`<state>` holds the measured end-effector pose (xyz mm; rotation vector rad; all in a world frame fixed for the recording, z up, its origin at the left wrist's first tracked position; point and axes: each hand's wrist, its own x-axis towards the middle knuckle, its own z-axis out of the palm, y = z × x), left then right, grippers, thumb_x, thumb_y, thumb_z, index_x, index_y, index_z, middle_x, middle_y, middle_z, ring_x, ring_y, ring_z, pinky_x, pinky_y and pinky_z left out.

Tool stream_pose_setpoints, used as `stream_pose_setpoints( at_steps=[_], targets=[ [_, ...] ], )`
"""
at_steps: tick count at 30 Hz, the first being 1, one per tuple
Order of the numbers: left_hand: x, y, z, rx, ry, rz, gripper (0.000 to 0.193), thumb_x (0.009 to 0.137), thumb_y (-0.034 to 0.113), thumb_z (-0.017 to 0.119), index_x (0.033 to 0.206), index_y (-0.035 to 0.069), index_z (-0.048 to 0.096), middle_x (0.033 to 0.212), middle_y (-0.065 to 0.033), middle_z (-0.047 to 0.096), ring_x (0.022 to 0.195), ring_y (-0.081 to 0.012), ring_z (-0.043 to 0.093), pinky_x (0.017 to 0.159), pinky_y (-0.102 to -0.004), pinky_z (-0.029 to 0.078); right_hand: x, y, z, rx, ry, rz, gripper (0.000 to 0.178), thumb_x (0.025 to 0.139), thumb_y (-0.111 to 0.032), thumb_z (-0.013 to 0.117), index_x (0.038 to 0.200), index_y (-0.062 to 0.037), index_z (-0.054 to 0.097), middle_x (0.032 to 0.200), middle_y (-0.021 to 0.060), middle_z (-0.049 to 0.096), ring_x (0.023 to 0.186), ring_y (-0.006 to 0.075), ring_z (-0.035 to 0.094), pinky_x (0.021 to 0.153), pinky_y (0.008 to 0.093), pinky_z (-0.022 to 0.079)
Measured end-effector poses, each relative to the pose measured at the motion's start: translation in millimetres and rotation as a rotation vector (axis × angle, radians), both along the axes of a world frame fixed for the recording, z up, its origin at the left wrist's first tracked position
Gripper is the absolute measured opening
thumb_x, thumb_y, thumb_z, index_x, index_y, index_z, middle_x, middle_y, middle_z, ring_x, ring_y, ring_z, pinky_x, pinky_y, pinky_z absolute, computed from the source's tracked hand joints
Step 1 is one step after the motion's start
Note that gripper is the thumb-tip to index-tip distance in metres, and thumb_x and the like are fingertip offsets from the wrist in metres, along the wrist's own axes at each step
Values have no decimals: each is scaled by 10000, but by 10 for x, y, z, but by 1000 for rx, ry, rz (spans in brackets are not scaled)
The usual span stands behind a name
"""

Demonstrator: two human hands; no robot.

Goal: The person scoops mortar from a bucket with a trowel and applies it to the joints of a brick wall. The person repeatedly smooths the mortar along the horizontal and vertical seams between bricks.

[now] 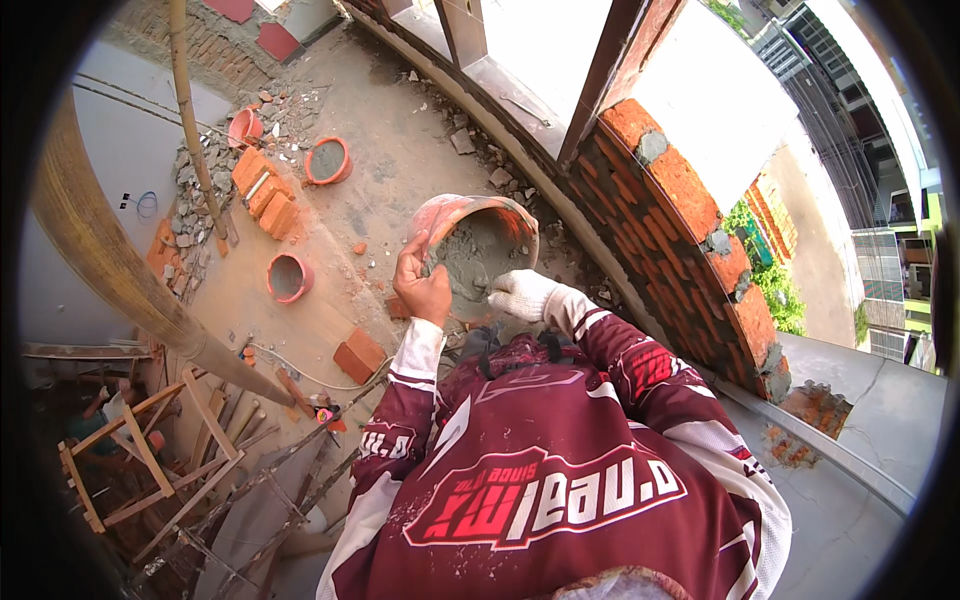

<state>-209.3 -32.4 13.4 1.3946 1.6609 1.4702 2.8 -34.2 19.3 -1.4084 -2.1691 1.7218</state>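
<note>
In front of me an orange bucket (432, 216) tips toward my body, and wet grey mortar (470, 258) lies inside it. My bare left hand (424, 286) grips the bucket's left side, its fingers at the rim. Over the near right part of the opening is my right hand (522, 295), in a white knitted glove. Its fingers are curled closed, close to the mortar; whatever they hold, if anything, is hidden.
To the right rises a partly built brick wall (640, 215) with mortar on top. Smaller buckets (290, 278) (329, 161) and a brick stack (265, 195) stand left. Loose bricks (360, 356) lie nearer. A bamboo pole (190, 110) and wooden frame (150, 450) stand farther left.
</note>
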Motion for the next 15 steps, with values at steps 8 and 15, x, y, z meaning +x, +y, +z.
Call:
stream_pose_setpoints(
  at_steps=[8,15],
  targets=[
    [-14,31,147,125,28,-27,355,718,-109,581,731,57,268,1235,-221,692,950,-184,627,867,-311,494,565,-118,510,582,-481,78,281,911,-229,598,1155,-122,689,991,127,693,930,343,706,781,490,575],
    [280,123,383,177,118,-41,412,699,-114,591,732,71,225,1182,-193,721,834,-160,605,749,-295,492,459,195,380,227,-491,91,341,906,-261,566,1077,-15,730,1015,232,736,912,380,732,805,497,574]
  ],
)
